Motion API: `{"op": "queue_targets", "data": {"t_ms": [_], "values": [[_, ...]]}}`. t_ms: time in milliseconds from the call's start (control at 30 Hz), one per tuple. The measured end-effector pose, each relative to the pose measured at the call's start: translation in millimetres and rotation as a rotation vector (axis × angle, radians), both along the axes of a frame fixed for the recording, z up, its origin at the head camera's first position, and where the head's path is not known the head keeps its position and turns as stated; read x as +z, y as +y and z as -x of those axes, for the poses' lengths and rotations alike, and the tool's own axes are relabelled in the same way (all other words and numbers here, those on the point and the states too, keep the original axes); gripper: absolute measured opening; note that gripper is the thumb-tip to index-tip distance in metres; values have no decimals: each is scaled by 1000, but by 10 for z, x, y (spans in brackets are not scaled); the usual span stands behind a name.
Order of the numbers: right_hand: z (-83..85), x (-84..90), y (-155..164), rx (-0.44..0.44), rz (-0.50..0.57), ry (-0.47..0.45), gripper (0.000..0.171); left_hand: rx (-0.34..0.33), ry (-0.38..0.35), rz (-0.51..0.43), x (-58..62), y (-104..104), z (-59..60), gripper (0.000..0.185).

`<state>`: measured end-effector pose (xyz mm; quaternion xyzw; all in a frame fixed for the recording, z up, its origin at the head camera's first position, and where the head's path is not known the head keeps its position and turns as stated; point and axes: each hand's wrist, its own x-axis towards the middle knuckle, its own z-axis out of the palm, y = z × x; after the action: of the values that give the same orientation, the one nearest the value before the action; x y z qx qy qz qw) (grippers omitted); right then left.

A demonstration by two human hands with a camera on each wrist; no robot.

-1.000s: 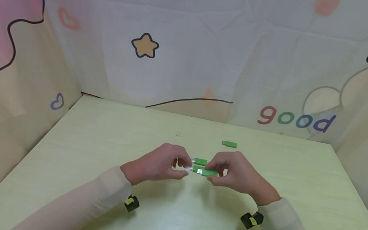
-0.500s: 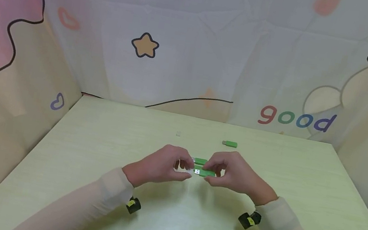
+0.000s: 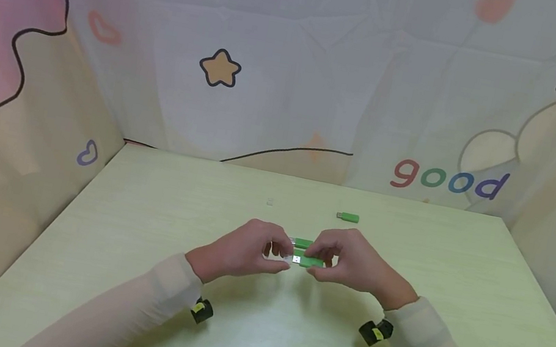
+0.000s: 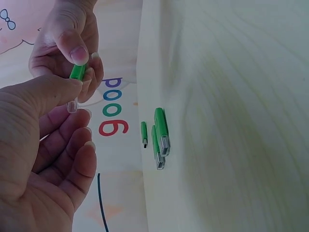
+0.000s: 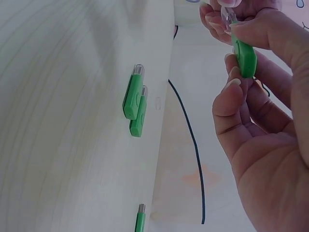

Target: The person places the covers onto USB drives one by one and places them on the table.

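My right hand [image 3: 360, 261] pinches a green USB stick [image 5: 246, 60] between thumb and fingers, its metal plug pointing left. Facing it, my left hand [image 3: 245, 248] holds a small clear cap [image 4: 72, 106] by thumb and fingertips. Cap and plug are in line, with the cap right at the plug's end in the head view. Just beyond the hands, two green USB sticks with clear caps on lie side by side on the table, the nearer one [image 5: 133, 94] partly hidden by the held stick in the head view, the other [image 3: 303, 244] behind it.
Farther back on the table [image 3: 185, 194] lies a green USB stick [image 3: 351, 218] with its plug bare. A loose clear cap [image 3: 270, 202] lies to the left of it. A printed cloth [image 3: 289, 45] hangs behind the table's back edge.
The hands have drawn slightly closer together, the right shifting left and the left shifting right. This brings the stick's plug up to the clear cap. The things on the table stay put.
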<state>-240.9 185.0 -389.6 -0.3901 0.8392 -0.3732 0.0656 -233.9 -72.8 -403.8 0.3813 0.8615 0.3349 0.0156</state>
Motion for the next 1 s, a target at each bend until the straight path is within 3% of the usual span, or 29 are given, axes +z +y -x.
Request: {"op": "queue_targets", "data": {"t_ms": [1000], "values": [[3, -4, -44, 26, -23, 52, 16, -18, 24, 2, 39, 27, -31, 12]]}}
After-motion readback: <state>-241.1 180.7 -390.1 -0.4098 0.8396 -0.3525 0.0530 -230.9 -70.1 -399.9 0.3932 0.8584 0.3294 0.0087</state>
